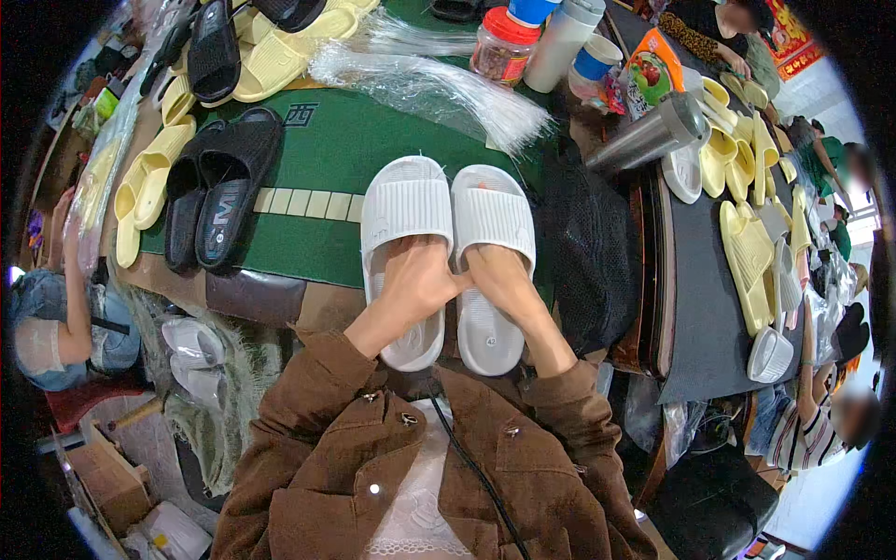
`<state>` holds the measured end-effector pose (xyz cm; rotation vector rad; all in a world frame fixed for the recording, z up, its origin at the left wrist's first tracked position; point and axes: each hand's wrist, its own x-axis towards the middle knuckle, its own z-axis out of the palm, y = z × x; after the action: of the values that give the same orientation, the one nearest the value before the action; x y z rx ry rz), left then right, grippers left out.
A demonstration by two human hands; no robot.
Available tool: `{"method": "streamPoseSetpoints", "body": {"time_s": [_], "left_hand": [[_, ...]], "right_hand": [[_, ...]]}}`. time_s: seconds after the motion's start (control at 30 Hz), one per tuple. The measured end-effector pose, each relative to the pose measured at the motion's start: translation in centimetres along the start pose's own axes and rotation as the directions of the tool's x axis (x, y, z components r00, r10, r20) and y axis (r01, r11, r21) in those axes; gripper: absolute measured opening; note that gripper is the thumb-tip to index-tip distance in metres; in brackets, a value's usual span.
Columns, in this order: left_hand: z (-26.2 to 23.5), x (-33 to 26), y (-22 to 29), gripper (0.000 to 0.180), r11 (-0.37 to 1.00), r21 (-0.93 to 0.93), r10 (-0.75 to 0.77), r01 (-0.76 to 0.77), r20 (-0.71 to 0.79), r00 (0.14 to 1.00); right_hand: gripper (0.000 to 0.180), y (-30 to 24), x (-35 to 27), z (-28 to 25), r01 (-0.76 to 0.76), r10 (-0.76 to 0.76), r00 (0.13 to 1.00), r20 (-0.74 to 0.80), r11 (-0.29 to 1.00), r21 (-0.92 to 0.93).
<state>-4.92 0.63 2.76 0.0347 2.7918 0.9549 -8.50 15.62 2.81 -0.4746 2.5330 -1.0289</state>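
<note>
hands seemingly inside white slippers

Black slippers, yellow slippers, steel flask, red-lidded jar on green table

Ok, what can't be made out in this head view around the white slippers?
- Fingertips of the left hand and right hand: tucked under the straps of the white slippers.
- Grip on the slippers: hidden by those straps.
- Jar contents: too small.
- Yellow slippers at right: bent by the fisheye rim.

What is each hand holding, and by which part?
Left hand holds the left white slipper, right hand the right white slipper, each on the footbed under the strap.
</note>
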Motion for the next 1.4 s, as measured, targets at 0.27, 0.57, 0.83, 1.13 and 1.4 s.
{"method": "streamPoseSetpoints", "body": {"time_s": [0.27, 0.57, 0.83, 1.13, 1.4], "left_hand": [[0.7, -0.3, -0.6, 0.071, 0.997, 0.068, 0.040, -0.036, -0.060, 0.997], [0.8, -0.2, -0.7, 0.074, 0.997, 0.065, 0.039, -0.035, -0.057, 0.998], [1.1, -0.2, -0.7, 0.076, 0.996, 0.082, 0.051, -0.044, -0.086, 0.995], [1.5, -0.4, -1.1, 0.059, 0.983, 0.125, 0.158, -0.133, -0.218, 0.963], [2.1, -0.9, -0.9, 0.048, 0.963, 0.192, 0.226, -0.190, -0.185, 0.956]], "right_hand": [[0.020, -1.0, -5.0, -0.7, 0.484, -0.543, 0.781, -0.308, 0.838, -0.252], [0.016, 0.6, -0.5, -6.8, 0.304, -0.310, 0.744, -0.591, 0.946, -0.114], [0.039, 1.6, 4.2, -7.7, -0.116, -0.063, 0.904, -0.422, 0.915, -0.386], [0.027, 2.5, 6.7, -8.7, -0.154, 0.055, 0.975, -0.217, 0.868, -0.472], [0.020, -0.5, 7.2, -5.7, 0.225, -0.296, 0.891, -0.344, 0.947, -0.231]]}}
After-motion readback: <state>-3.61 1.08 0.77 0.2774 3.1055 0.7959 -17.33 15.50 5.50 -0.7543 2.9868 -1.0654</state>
